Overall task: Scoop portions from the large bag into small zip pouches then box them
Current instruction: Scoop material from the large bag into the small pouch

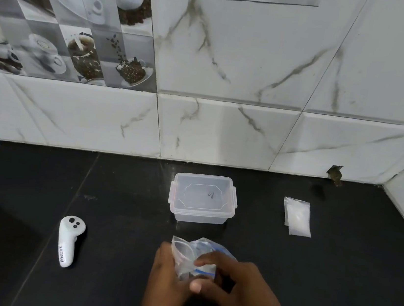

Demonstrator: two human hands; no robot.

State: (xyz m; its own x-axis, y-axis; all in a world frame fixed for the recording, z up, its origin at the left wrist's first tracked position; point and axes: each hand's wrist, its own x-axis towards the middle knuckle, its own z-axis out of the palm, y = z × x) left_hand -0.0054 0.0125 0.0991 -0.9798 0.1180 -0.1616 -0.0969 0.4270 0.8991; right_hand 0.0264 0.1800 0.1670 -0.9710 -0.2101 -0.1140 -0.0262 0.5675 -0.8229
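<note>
A clear zip bag (192, 250) with a blue seal line is held up near the counter's front, crumpled between both hands. My left hand (165, 286) grips its left side and my right hand (237, 288) pinches it from the right, thumb and fingers across the blue strip. What the bag holds is hidden by the fingers. Behind it stands a clear plastic box (202, 199) with its lid on. Small pouches (297, 216) with white powder lie flat to the right of the box.
A white handheld controller (68, 240) lies on the black counter (122, 219) at the left. A marble-tiled wall (223, 135) runs along the back and turns in at the far right.
</note>
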